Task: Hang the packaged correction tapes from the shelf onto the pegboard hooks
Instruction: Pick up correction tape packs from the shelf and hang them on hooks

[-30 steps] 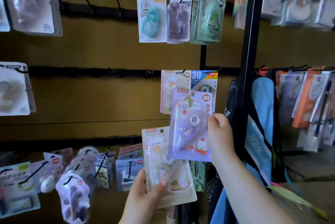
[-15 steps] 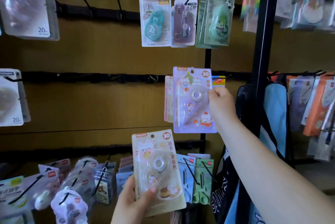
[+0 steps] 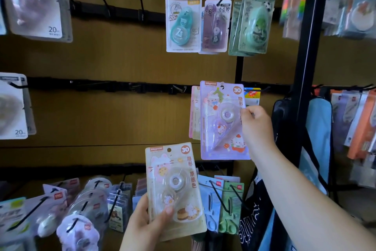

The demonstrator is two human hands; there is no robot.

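Observation:
My right hand (image 3: 255,126) pinches the right edge of a purple packaged correction tape (image 3: 221,120), held upright against the middle rail of the brown pegboard (image 3: 114,114). Its hang hole sits level with the hook, in front of a pink pack (image 3: 194,112) hanging there. Whether the hook passes through the hole I cannot tell. My left hand (image 3: 146,224) grips the bottom of a cream-yellow packaged correction tape (image 3: 175,189), held lower and to the left, apart from the board.
Three tape packs (image 3: 184,20) hang on the top row. Crowded hooks of packs (image 3: 85,208) fill the bottom row, and white packs (image 3: 12,106) hang at far left. A black upright post (image 3: 311,47) and a blue bag (image 3: 317,139) stand at the right.
My right hand has lifted the purple pack up to the middle-row hook. My left hand has stayed low with the cream pack.

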